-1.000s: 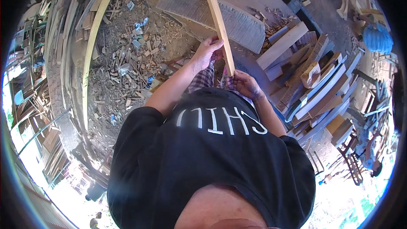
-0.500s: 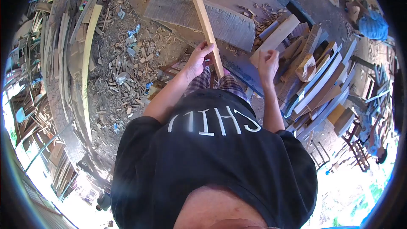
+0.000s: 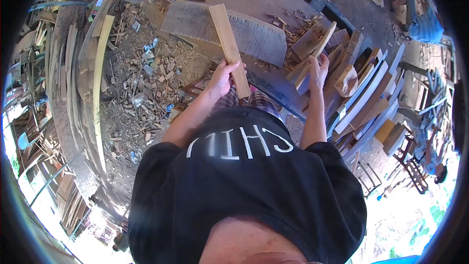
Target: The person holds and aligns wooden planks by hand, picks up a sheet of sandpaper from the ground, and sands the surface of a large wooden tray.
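My left hand (image 3: 224,79) is closed around the lower part of a light wooden strip (image 3: 225,41), its thumb lying across the broad face. The strip stands out over my lap, tilted slightly left at its far end. To the right, my right hand (image 3: 318,72) grips a wooden board (image 3: 324,40) by its side. That board is tipped on edge above other offcuts, so its narrow side shows. Part of my right fingers is hidden behind it. Beyond the strip lies a wide rough-sawn slab (image 3: 261,34).
Stacked curved planks (image 3: 366,93) crowd my right side. Wood chips and litter (image 3: 146,76) cover the ground at left, beside a long yellowish plank (image 3: 100,68). A person in blue (image 3: 425,28) is at the far right. A dark beam (image 3: 317,2) runs behind the offcuts.
My right hand has opened from a fist-like pose and taken hold of the board, which has turned onto its edge. The strip in my left hand has rolled, showing its broad face.
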{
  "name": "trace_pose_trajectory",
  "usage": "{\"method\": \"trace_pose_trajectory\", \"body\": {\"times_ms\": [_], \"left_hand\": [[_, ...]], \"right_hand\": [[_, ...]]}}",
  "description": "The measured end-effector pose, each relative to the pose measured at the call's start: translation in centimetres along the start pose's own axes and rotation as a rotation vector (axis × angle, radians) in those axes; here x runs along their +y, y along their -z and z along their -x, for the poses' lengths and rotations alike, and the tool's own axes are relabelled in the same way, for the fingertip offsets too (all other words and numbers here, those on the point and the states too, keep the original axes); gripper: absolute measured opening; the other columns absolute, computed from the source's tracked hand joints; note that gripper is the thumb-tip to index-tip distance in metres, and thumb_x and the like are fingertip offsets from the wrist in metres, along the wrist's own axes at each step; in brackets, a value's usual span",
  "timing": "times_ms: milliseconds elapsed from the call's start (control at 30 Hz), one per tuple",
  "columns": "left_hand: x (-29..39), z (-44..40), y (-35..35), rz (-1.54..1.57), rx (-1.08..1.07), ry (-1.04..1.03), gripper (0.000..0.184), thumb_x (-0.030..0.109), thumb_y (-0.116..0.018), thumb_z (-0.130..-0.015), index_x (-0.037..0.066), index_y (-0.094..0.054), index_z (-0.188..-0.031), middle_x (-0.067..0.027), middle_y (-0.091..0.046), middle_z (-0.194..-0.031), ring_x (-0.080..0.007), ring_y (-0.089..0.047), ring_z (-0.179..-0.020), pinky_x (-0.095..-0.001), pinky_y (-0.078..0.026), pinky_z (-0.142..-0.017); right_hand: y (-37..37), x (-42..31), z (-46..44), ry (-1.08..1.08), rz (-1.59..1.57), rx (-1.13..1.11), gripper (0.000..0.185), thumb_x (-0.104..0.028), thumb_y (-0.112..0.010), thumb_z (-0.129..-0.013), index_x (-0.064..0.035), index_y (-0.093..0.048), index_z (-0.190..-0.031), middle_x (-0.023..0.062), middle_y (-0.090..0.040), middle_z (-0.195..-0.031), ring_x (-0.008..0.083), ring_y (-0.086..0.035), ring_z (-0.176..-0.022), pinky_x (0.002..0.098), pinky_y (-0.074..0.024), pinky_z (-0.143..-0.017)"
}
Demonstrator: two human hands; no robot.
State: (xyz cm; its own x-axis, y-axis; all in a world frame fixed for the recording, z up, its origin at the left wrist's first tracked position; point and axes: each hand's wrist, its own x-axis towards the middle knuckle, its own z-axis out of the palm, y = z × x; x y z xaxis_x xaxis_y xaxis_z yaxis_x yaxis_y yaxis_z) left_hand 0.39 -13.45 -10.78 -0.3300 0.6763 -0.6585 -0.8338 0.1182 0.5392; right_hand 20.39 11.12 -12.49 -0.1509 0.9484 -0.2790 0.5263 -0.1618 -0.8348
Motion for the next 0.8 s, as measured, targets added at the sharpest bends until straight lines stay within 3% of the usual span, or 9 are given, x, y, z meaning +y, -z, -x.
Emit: {"method": "trace_pose_trajectory", "body": {"times_ms": [33,67,167,200,300,433,500,567,800], "left_hand": [[-0.1,0.0,-0.1,0.005,0.002,-0.001,0.034,0.020,-0.059,-0.090,0.012,-0.047,-0.121,-0.0103,-0.059,-0.102,-0.0253,-0.060,-0.092,-0.0455,-0.054,-0.077],[0.0,0.0,-0.1,0.002,0.013,0.001,0.034,0.019,-0.059,-0.090,0.011,-0.047,-0.121,-0.0103,-0.059,-0.102,-0.0253,-0.060,-0.092,-0.0453,-0.054,-0.077],[-0.2,-0.2,0.1,-0.004,0.020,-0.009,0.034,0.017,-0.059,-0.090,0.010,-0.047,-0.121,-0.0103,-0.059,-0.102,-0.0252,-0.060,-0.091,-0.0448,-0.054,-0.077],[-0.2,-0.2,0.1,-0.009,0.011,-0.016,0.034,0.017,-0.060,-0.090,0.010,-0.047,-0.120,-0.0103,-0.059,-0.102,-0.0251,-0.060,-0.091,-0.0447,-0.054,-0.077],[-0.1,0.0,0.0,-0.020,0.007,-0.018,0.035,0.016,-0.062,-0.088,0.010,-0.048,-0.120,-0.0097,-0.060,-0.101,-0.0242,-0.060,-0.092,-0.0442,-0.054,-0.076],[0.3,0.5,-0.9,-0.010,0.022,-0.049,0.036,0.016,-0.064,-0.087,0.010,-0.048,-0.118,-0.0085,-0.060,-0.100,-0.0229,-0.061,-0.090,-0.0438,-0.054,-0.075],[0.8,1.2,-1.8,-0.002,0.038,-0.024,0.028,0.014,-0.065,-0.087,0.010,-0.051,-0.110,-0.0063,-0.061,-0.094,-0.0199,-0.062,-0.087,-0.0376,-0.052,-0.076],[0.8,1.4,-1.6,0.006,0.042,0.003,0.028,0.014,-0.066,-0.086,0.010,-0.052,-0.109,-0.0047,-0.061,-0.093,-0.0185,-0.062,-0.087,-0.0378,-0.053,-0.076],[0.3,2.1,-1.4,0.050,0.015,-0.007,0.038,0.013,-0.068,-0.085,0.010,-0.053,-0.119,-0.0043,-0.061,-0.110,-0.0183,-0.060,-0.100,-0.0374,-0.050,-0.087]], "right_hand": [[0.8,0.1,0.3,-0.078,-0.405,-0.122,0.054,-0.018,-0.064,-0.079,0.0002,-0.045,-0.126,0.0127,-0.058,-0.101,0.0203,-0.058,-0.087,0.0316,-0.0480,-0.078],[1.3,0.3,0.5,-0.092,-0.553,-0.178,0.047,-0.018,-0.054,-0.085,-0.0013,-0.045,-0.128,0.0070,-0.058,-0.096,0.0145,-0.057,-0.081,0.0269,-0.0479,-0.070],[2.8,0.2,1.5,-0.150,-0.699,-0.346,0.046,-0.020,-0.046,-0.087,-0.0018,-0.045,-0.129,0.0073,-0.058,-0.096,0.0150,-0.058,-0.079,0.0275,-0.0491,-0.068],[3.0,-0.7,2.3,-0.183,-0.711,-0.407,0.047,-0.020,-0.039,-0.087,-0.0006,-0.044,-0.129,0.0111,-0.060,-0.102,0.0182,-0.060,-0.084,0.0300,-0.0511,-0.072],[2.4,-4.2,4.9,-0.152,-0.857,-0.548,0.046,-0.019,-0.036,-0.088,0.0002,-0.044,-0.129,0.0142,-0.060,-0.108,0.0210,-0.061,-0.087,0.0319,-0.0516,-0.076],[-0.3,-5.7,6.3,-0.151,-0.775,-0.767,0.048,-0.018,-0.034,-0.087,0.0023,-0.043,-0.129,0.0181,-0.060,-0.113,0.0227,-0.061,-0.093,0.0330,-0.0508,-0.082],[-2.2,-5.6,6.9,-0.094,-0.741,-0.814,0.047,-0.015,-0.034,-0.088,0.0022,-0.042,-0.130,0.0190,-0.060,-0.113,0.0232,-0.061,-0.097,0.0325,-0.0493,-0.086],[-3.8,-5.7,7.7,-0.171,-0.714,-0.926,0.043,-0.012,-0.034,-0.090,0.0023,-0.043,-0.129,0.0193,-0.060,-0.113,0.0241,-0.061,-0.100,0.0330,-0.0481,-0.089],[-8.1,-4.9,9.1,-0.255,-0.747,-0.996,0.039,-0.008,-0.041,-0.096,0.0030,-0.043,-0.133,0.0117,-0.058,-0.120,0.0170,-0.056,-0.107,0.0293,-0.0450,-0.093]]}}
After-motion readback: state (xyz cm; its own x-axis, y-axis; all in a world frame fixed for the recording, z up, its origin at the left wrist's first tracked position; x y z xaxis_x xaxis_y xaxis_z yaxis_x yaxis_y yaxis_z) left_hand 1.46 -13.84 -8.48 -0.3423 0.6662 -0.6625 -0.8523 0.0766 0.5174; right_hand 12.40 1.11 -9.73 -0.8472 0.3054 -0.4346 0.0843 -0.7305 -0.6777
